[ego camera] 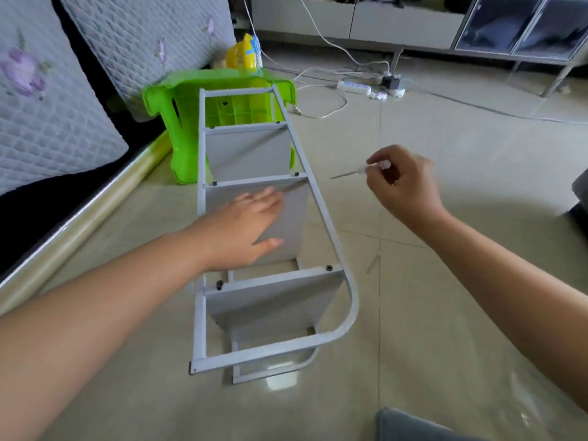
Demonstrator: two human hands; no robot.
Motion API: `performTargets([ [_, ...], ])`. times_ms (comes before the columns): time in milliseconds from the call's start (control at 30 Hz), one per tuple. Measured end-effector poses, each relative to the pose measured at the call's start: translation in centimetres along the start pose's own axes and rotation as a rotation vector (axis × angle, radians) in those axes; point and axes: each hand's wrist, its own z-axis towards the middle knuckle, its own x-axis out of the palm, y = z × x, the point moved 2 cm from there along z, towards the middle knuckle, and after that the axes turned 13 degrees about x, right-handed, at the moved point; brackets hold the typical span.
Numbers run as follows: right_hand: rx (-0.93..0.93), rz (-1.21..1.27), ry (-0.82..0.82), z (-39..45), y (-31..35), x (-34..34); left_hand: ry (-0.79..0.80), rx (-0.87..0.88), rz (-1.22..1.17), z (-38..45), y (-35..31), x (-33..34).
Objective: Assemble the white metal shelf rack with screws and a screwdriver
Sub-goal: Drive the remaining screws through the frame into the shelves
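Left hand (246, 226) flat on the rack (273, 300), steadying; right hand (402, 186) pinches the screwdriver (350, 173) — seat its tip squarely before turning.

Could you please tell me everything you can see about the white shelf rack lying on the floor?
The white shelf rack looks like painted metal: thin tube side frames with a curved near corner, joined by three flat panels held by dark screws. It lies on its side on the tiled floor, its far end against a green plastic stool. The left hand rests flat on the middle panel; the right hand, holding a screwdriver, hovers clear of it.
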Motion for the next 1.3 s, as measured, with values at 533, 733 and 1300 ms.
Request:
performTargets([
  [533,-0.634,0.142,0.550,-6.5,11.0,4.4,-0.020,-0.048,-0.156,-10.3,0.8,5.1],
  [733,-0.620,0.078,0.548,-6.3,10.6,5.0,-0.072,-0.060,-0.203,-10.3,0.8,5.7],
  [1300,-0.659,0.122,0.577,-6.9,11.2,4.6,-0.080,-0.062,-0.195,-10.2,0.8,5.8],
])
